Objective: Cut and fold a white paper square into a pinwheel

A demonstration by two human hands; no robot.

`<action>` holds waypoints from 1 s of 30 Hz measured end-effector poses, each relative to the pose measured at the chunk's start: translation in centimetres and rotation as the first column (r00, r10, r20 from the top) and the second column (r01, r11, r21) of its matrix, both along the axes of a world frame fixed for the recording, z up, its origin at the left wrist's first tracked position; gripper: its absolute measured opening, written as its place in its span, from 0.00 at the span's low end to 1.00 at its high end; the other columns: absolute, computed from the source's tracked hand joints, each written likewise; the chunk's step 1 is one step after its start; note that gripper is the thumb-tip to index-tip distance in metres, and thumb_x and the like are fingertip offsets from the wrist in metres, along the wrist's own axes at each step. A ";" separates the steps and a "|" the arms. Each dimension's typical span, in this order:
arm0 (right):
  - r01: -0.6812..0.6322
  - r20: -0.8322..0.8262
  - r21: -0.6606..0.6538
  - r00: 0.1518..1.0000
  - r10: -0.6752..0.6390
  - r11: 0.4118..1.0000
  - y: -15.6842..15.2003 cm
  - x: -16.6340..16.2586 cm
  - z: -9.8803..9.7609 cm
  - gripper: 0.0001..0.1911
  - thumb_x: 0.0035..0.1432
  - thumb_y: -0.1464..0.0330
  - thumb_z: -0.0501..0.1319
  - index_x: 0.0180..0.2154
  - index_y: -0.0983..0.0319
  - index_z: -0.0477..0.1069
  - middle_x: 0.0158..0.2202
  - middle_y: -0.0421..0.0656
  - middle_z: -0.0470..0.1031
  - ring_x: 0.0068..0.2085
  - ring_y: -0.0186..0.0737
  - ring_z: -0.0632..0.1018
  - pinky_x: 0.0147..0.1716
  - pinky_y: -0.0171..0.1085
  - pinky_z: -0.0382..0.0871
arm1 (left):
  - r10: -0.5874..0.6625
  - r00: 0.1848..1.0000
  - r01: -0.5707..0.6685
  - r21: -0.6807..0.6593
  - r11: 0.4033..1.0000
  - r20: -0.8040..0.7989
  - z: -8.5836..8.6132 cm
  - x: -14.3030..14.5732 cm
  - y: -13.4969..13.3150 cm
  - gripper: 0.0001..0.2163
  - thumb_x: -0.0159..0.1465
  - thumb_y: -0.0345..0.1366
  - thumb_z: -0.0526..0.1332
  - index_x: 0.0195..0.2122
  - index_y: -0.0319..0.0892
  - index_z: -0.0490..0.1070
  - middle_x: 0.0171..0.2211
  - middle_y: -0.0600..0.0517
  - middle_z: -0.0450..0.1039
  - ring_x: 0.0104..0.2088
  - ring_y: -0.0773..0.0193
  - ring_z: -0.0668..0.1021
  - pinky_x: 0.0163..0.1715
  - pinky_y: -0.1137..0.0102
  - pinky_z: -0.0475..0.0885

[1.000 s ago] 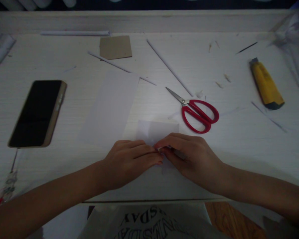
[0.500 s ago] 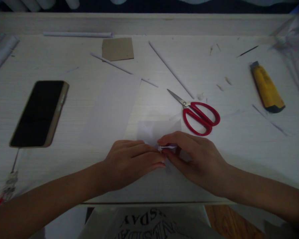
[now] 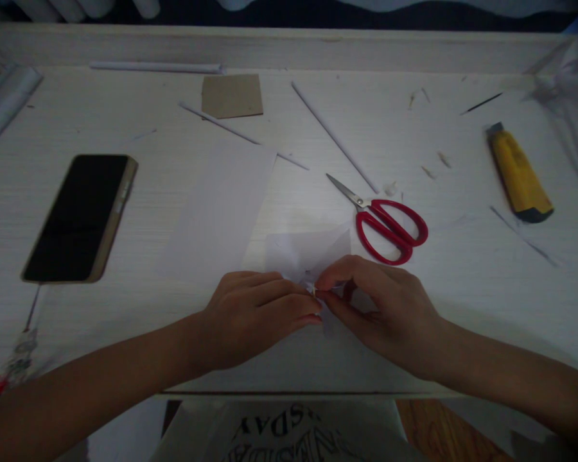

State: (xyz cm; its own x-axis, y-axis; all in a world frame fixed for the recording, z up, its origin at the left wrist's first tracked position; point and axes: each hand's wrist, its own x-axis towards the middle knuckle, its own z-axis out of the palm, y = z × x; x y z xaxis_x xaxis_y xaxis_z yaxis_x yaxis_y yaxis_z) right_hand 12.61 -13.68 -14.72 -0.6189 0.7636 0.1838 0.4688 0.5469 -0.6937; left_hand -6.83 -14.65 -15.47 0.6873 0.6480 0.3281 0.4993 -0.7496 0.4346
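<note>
Near the table's front edge, my left hand (image 3: 262, 317) and my right hand (image 3: 383, 311) meet fingertip to fingertip over a sheet of white paper (image 3: 298, 247). The left fingers are pressed together and closed on a small folded bit of paper (image 3: 309, 280), most of it covered. My right thumb and forefinger pinch at the same spot; a tiny pale tip shows between the hands. Just beyond the right hand lie the red-handled scissors (image 3: 390, 224), blades closed and pointing away to the left.
A larger white sheet (image 3: 216, 212) lies left of centre, with a phone (image 3: 79, 218) farther left. Behind are thin paper rolls (image 3: 334, 136), a cardboard piece (image 3: 232, 96) and a long paper tube (image 3: 157, 67). At right lies a yellow cutter (image 3: 520, 173) among paper scraps (image 3: 428, 172).
My right fingertips have shifted slightly at the small paper, and the flap that stuck out between them no longer shows. The whole view has moved a little; the left hand keeps its pose.
</note>
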 end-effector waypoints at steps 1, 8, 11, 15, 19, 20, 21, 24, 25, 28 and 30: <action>-0.014 0.002 -0.005 1.000 0.014 1.000 0.0 0.0 0.0 0.06 0.53 0.77 0.54 0.34 0.62 0.62 0.29 0.38 0.69 0.28 0.30 0.71 0.25 0.29 0.65 | 0.001 1.000 -0.001 0.004 1.000 -0.006 -0.1 0.0 0.0 0.05 0.57 0.35 0.59 0.35 0.44 0.66 0.31 0.57 0.75 0.29 0.70 0.76 0.30 0.75 0.69; -0.082 -0.016 -0.004 0.997 0.082 0.997 0.4 0.1 0.2 0.06 0.53 0.78 0.53 0.33 0.63 0.61 0.29 0.40 0.69 0.29 0.33 0.69 0.26 0.32 0.65 | 0.001 1.000 -0.001 0.013 1.000 -0.004 -0.3 0.0 -0.1 0.06 0.57 0.34 0.60 0.35 0.44 0.66 0.31 0.57 0.75 0.29 0.70 0.75 0.29 0.74 0.69; -0.091 -0.021 -0.012 0.996 0.090 0.996 0.4 0.0 0.2 0.06 0.53 0.78 0.53 0.33 0.63 0.61 0.29 0.41 0.68 0.29 0.32 0.69 0.26 0.32 0.64 | 0.033 0.999 -0.033 -0.003 0.999 0.003 -0.1 0.1 -0.1 0.06 0.56 0.35 0.61 0.34 0.44 0.65 0.30 0.58 0.74 0.28 0.70 0.75 0.28 0.74 0.69; -0.083 -0.064 -0.029 0.995 0.081 0.996 0.3 0.0 0.2 0.06 0.52 0.78 0.54 0.34 0.63 0.62 0.30 0.40 0.68 0.31 0.33 0.69 0.27 0.32 0.65 | 0.154 0.988 -0.151 -0.090 0.984 0.026 0.2 0.2 -0.1 0.12 0.53 0.42 0.62 0.34 0.42 0.64 0.29 0.54 0.72 0.29 0.67 0.74 0.27 0.73 0.69; -0.077 -0.104 -0.044 0.992 0.072 0.996 0.2 0.1 0.1 0.07 0.53 0.78 0.54 0.34 0.62 0.62 0.31 0.40 0.69 0.31 0.33 0.70 0.28 0.32 0.65 | 0.209 0.977 -0.202 -0.124 0.971 0.044 0.2 0.3 0.1 0.14 0.51 0.44 0.62 0.34 0.42 0.65 0.29 0.53 0.72 0.31 0.65 0.73 0.28 0.71 0.69; -0.076 -0.101 -0.045 0.992 0.071 0.996 0.2 0.1 0.1 0.07 0.53 0.78 0.54 0.34 0.62 0.62 0.31 0.40 0.69 0.31 0.33 0.70 0.28 0.32 0.66 | 0.199 0.978 -0.190 -0.126 0.974 0.058 0.2 0.3 0.2 0.14 0.51 0.43 0.62 0.34 0.42 0.65 0.29 0.53 0.72 0.31 0.65 0.73 0.28 0.71 0.69; -0.074 -0.096 -0.048 0.993 0.069 0.996 0.2 0.1 0.1 0.07 0.53 0.78 0.54 0.34 0.62 0.62 0.31 0.40 0.69 0.31 0.32 0.70 0.28 0.32 0.66 | 0.187 0.980 -0.177 -0.131 0.975 0.072 0.1 0.3 0.3 0.13 0.51 0.43 0.62 0.34 0.42 0.65 0.29 0.53 0.72 0.30 0.65 0.73 0.28 0.71 0.69; -0.060 -0.086 -0.059 0.995 0.055 0.996 0.3 0.1 0.0 0.07 0.52 0.78 0.55 0.34 0.62 0.62 0.31 0.40 0.69 0.31 0.33 0.70 0.28 0.32 0.66 | 0.172 0.980 -0.155 -0.159 0.975 0.100 0.1 0.3 0.3 0.13 0.52 0.42 0.63 0.35 0.42 0.66 0.29 0.53 0.73 0.30 0.66 0.73 0.29 0.71 0.69; -0.059 -0.088 -0.061 0.995 0.053 0.996 0.3 0.1 0.0 0.07 0.52 0.78 0.54 0.34 0.62 0.62 0.31 0.40 0.69 0.31 0.33 0.70 0.27 0.32 0.66 | 0.172 0.979 -0.153 -0.168 0.974 0.106 0.1 0.2 0.3 0.13 0.52 0.42 0.63 0.35 0.42 0.66 0.30 0.54 0.73 0.31 0.66 0.73 0.29 0.71 0.69; -0.064 -0.092 -0.055 0.994 0.059 0.996 0.3 0.1 0.0 0.07 0.52 0.78 0.54 0.34 0.62 0.62 0.31 0.40 0.69 0.31 0.32 0.70 0.27 0.31 0.66 | 0.156 0.981 -0.133 -0.183 0.974 0.117 0.2 0.1 0.3 0.12 0.52 0.41 0.62 0.35 0.42 0.66 0.30 0.54 0.74 0.32 0.67 0.73 0.31 0.72 0.69; -0.072 -0.093 -0.041 0.993 0.068 0.997 0.3 0.1 0.1 0.07 0.52 0.78 0.54 0.34 0.63 0.62 0.30 0.40 0.69 0.31 0.31 0.70 0.27 0.31 0.65 | 0.139 0.982 -0.115 -0.182 0.977 0.125 0.2 0.1 0.3 0.11 0.52 0.40 0.62 0.35 0.42 0.66 0.30 0.55 0.74 0.32 0.68 0.73 0.32 0.72 0.70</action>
State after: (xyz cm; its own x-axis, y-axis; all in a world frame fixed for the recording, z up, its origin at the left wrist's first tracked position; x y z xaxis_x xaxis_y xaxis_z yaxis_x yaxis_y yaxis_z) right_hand 12.74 -13.35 -14.66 -0.6532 0.7277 0.2092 0.3638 0.5440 -0.7562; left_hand -6.72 -14.40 -15.25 0.5523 0.7824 0.2879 0.5128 -0.5911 0.6225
